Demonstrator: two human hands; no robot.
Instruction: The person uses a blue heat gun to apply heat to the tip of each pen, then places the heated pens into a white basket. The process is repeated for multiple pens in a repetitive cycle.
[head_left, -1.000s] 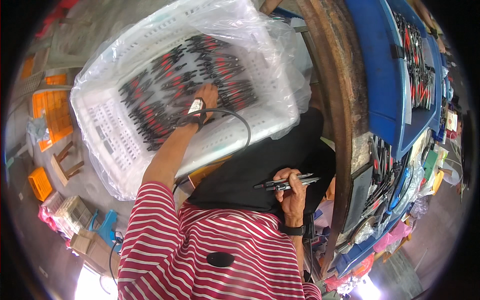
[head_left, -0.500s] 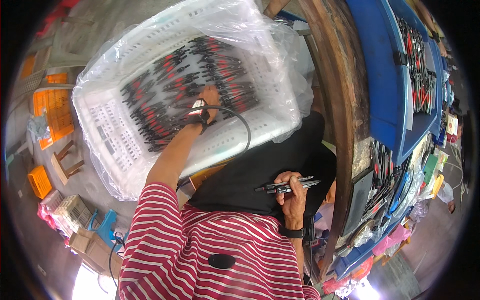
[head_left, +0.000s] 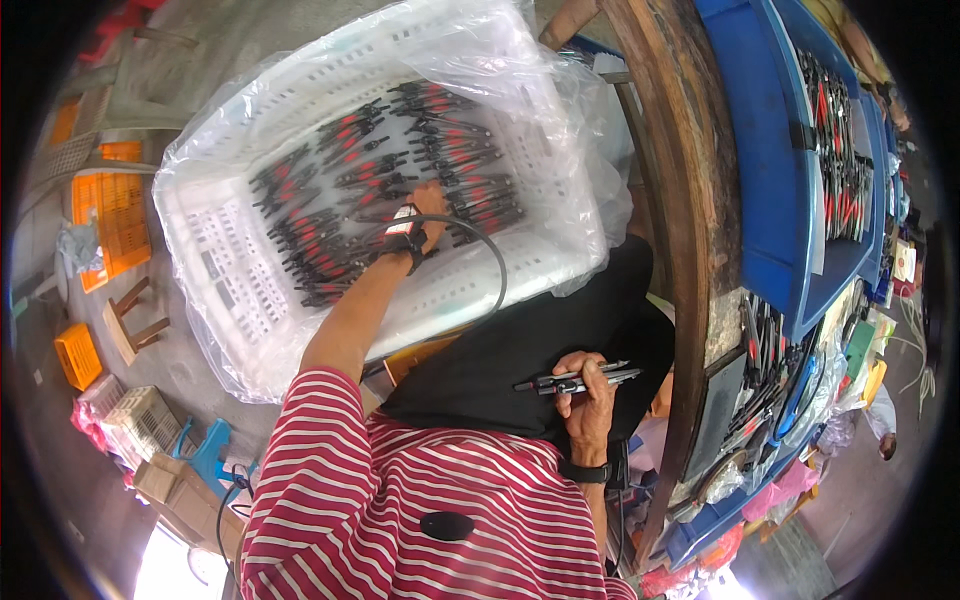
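A white perforated crate point(head_left: 235, 265) lined with clear plastic holds rows of black and red drawing compasses point(head_left: 310, 240). My left hand point(head_left: 430, 212) reaches down into it among the compasses near the side closest to me. Its fingers are mostly hidden under the hand, so what they grip does not show. Over my black-trousered lap, my right hand point(head_left: 590, 400) is closed around several silver and black compasses point(head_left: 570, 382), held crosswise between thumb and fingers.
To the right runs a wooden bench edge point(head_left: 690, 200), with a blue bin point(head_left: 770, 170) full of compasses and heaped compasses point(head_left: 760, 380) beside it. A cable point(head_left: 490, 240) trails from my left wrist. Orange crates point(head_left: 110, 220) and a small wooden stool point(head_left: 132, 322) are on the floor at left.
The view has shifted slightly, moving the crate a little right and down. My left hand stays in the crate, and my right hand keeps its hold on the compasses.
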